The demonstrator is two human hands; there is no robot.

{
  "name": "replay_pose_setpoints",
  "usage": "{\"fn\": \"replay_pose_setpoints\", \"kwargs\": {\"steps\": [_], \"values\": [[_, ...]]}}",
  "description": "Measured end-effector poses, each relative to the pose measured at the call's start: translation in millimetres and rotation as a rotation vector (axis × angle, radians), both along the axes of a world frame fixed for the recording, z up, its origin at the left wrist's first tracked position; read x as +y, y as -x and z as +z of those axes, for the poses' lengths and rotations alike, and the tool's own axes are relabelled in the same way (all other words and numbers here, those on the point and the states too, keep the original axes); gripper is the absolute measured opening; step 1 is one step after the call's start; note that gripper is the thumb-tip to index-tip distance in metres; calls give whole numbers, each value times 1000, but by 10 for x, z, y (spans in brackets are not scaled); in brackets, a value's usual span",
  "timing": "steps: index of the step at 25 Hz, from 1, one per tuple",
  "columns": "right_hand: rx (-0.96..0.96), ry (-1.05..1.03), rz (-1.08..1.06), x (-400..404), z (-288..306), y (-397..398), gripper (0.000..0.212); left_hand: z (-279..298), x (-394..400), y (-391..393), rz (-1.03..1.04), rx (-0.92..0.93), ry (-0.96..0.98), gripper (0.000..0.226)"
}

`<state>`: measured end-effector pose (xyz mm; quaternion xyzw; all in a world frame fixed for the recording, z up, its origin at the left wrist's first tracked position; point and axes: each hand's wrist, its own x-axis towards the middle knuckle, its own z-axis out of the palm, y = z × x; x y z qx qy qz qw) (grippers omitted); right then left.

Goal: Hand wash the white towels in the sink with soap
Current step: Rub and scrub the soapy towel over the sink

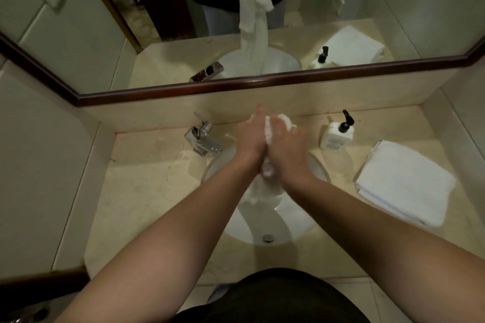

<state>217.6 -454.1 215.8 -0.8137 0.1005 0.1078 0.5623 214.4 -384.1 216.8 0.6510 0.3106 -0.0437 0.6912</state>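
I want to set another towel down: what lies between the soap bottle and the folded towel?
Only bare countertop lies between the soap bottle and the folded towel, as the head view shows.

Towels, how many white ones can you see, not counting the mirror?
2. One wet towel is squeezed between both hands over the sink. One folded towel lies on the counter to the right; its folds might hide another.
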Motion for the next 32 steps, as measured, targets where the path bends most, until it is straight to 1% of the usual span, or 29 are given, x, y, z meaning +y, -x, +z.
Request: {"fn": "replay_pose_setpoints", "kwargs": {"steps": [1,2,4,6,7,8,11,13,15,17,18,20,22,25,26,28,29,30,32], "values": [[33,-35,6,-4,7,30,33,-11,-9,-9,29,21,31,51],[53,-61,-33,-4,32,36,31,-37,-24,-2,13,20,15,51],[-5,-45,-109,-10,34,26,25,-51,-44,31,-42,5,-38,51],[-10,-155,-128,34,79,110,32,-3,1,46,22,22,-24,49],[-15,-186,-98,67,54,141,35,30,25,48,61,39,-1,48],[-17,-192,-82,91,37,146,37,50,34,65,72,44,15,47],[-19,-230,-208,64,88,56,40,51,-15,108,-3,6,2,44],[-10,-247,-159,69,65,104,37,53,6,96,52,11,-16,48],[8,-219,-105,64,71,175,37,30,15,102,70,44,-15,49],[-8,-205,-174,31,87,159,41,26,-26,166,16,32,0,48],[-3,-231,-215,32,103,162,40,27,-36,174,8,31,-6,48],[17,-266,-188,98,160,236,37,66,16,135,97,78,5,48],[25,-240,-151,151,190,225,37,107,37,69,172,89,25,50],[40,-210,-321,87,282,-21,38,144,-84,12,50,-27,-99,55],[32,-219,-316,87,270,-25,37,154,-77,-1,45,-29,-107,56],[57,-252,-205,124,160,101,33,152,-8,-18,62,58,-86,59],[67,-268,-159,125,116,147,35,119,7,-10,59,80,-76,61],[71,-257,-159,109,98,136,36,79,-20,20,43,81,-66,60],[60,-247,-275,33,102,9,38,69,-127,58,10,56,-36,54]]}}
